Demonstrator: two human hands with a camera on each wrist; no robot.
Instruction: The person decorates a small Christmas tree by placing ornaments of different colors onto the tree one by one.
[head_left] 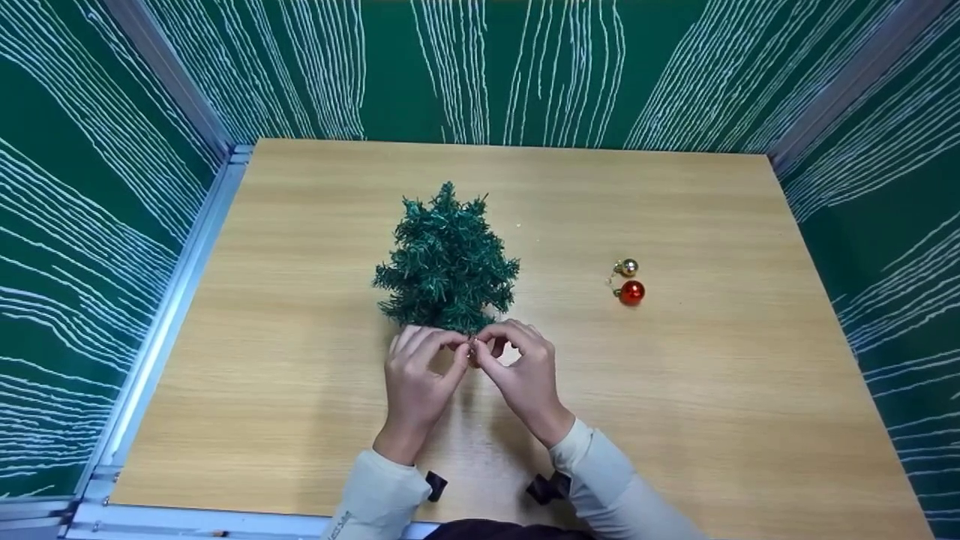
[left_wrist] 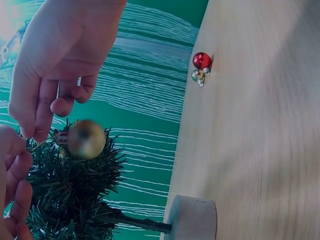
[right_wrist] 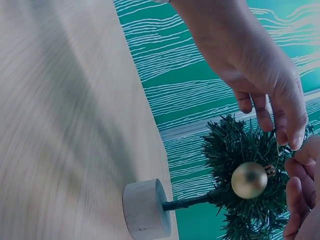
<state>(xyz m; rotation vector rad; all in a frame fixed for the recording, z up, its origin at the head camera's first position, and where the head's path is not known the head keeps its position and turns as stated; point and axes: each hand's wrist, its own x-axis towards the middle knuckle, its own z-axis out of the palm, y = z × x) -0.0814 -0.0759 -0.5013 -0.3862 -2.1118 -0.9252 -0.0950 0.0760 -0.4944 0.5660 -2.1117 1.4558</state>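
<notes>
Both hands meet at the near side of a small green artificial Christmas tree (head_left: 448,259). With thumb and fingertips, my left hand (head_left: 417,379) and my right hand (head_left: 531,375) pinch the thin loop of a gold bauble (right_wrist: 249,180). In the left wrist view the bauble (left_wrist: 86,139) hangs just below the fingertips, in front of the branches. The loop itself is mostly covered by fingers. The tree stands upright on a pale round base (right_wrist: 146,210), visible in both wrist views.
To the right on the wooden table (head_left: 720,360) lie a red bauble (head_left: 631,292) and a smaller gold bauble (head_left: 630,267), side by side. Green walls with white wavy lines (head_left: 555,75) surround the table. Black straps (head_left: 546,488) hang by the sleeves.
</notes>
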